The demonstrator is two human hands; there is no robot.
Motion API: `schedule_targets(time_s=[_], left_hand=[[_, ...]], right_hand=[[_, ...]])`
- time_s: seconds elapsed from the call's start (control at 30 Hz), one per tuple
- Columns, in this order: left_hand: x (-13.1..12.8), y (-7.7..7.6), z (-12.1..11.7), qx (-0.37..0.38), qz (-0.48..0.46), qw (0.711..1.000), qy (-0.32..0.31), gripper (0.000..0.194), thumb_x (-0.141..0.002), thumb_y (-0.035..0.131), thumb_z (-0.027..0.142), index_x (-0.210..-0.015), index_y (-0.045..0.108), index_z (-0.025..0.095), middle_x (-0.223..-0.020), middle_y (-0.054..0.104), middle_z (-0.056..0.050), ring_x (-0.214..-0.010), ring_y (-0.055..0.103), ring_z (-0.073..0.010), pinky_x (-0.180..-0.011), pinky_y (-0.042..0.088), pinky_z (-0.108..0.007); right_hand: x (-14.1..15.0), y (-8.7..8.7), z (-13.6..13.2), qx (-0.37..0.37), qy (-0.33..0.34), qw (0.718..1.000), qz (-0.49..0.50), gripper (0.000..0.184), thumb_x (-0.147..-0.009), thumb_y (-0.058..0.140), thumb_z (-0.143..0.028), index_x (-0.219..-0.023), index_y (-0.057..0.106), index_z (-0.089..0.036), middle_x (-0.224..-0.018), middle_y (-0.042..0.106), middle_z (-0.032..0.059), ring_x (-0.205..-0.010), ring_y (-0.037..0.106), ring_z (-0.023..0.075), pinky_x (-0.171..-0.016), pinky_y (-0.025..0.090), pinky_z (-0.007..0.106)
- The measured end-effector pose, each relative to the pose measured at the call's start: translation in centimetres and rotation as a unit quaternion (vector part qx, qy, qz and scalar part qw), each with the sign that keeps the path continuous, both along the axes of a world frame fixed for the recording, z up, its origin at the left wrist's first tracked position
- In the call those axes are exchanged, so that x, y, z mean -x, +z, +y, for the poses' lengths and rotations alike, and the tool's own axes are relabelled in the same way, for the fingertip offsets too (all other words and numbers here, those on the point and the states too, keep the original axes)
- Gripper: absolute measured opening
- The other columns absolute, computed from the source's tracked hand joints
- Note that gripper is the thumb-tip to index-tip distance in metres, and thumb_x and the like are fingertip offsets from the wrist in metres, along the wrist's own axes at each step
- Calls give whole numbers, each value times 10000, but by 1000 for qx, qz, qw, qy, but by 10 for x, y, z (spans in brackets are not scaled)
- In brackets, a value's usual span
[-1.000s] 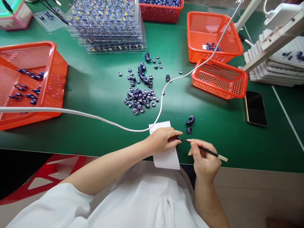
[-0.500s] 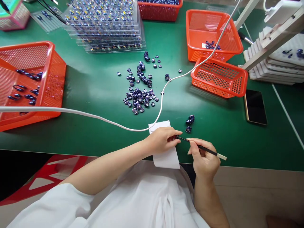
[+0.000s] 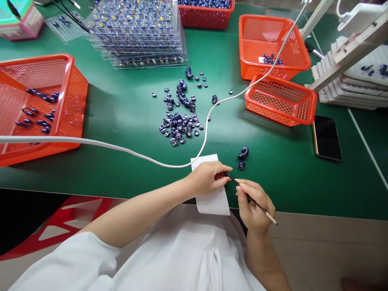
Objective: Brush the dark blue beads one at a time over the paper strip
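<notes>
My left hand (image 3: 209,177) pinches a small dark, shiny piece (image 3: 226,173) between thumb and fingers, above a white paper slip (image 3: 212,204) at the table's front edge. In my right hand (image 3: 254,204) is a thin black stick tool (image 3: 254,201) with a pale end, held like a pen. Its tip meets the dark piece; my fingers hide most of that piece. Just beyond the hands lie a short curved row of dark glossy pieces (image 3: 243,152) and a single piece (image 3: 241,165). Farther back is a loose heap of similar pieces (image 3: 180,125).
A white cable (image 3: 145,159) crosses the green table (image 3: 127,109) and passes over the paper. Orange baskets stand left (image 3: 75,109), back right (image 3: 245,48) and right (image 3: 312,109). Stacked clear trays (image 3: 148,60) are at the back. A phone (image 3: 327,137) lies right.
My right hand has shifted slightly left and the stick tool has swung steeper, its pale end now lower and nearer me. The left hand keeps its pinch. The whole view has shifted slightly.
</notes>
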State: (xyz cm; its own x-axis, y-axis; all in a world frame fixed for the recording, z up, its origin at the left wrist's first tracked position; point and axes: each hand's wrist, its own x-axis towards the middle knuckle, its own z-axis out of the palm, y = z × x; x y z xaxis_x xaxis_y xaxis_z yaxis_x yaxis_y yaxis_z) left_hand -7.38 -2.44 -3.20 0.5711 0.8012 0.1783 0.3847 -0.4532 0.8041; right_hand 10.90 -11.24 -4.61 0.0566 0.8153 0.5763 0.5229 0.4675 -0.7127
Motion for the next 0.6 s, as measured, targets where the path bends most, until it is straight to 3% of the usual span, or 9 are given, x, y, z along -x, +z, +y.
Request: schedule_targets(time_s=[0.3, 0.47, 0.6], left_hand=[[0, -4, 0, -18, -13, 1000, -2, 230, -859, 708, 199, -1079, 745, 145, -757, 726, -21, -662, 663, -129, -631, 513, -215], [0, -5, 0, -18, -3, 1000, -6, 232, -876, 691, 220, -1095, 738, 163, -775, 730, -20, -685, 670, -132, -650, 521, -220], [1, -6, 0, -24, -5, 1000, -13, 231, -889, 676, 231, -1101, 733, 159, -775, 731, -24, -691, 674, -136, -654, 525, -223]], right_hand=[[5, 3, 1, 35, -72, 980, 183, 218, -881, 680, -89, -1036, 700, -241, -1049, 757, 40, -589, 670, 105, -526, 569, 266], [4, 4, 1, 63, -47, 985, 155, 198, -871, 701, -106, -1016, 718, -240, -1007, 770, 38, -645, 699, 130, -532, 569, 265], [4, 4, 2, 87, -63, 988, 110, 184, -877, 703, -127, -1021, 727, -239, -988, 771, 29, -603, 678, 112, -554, 576, 267]])
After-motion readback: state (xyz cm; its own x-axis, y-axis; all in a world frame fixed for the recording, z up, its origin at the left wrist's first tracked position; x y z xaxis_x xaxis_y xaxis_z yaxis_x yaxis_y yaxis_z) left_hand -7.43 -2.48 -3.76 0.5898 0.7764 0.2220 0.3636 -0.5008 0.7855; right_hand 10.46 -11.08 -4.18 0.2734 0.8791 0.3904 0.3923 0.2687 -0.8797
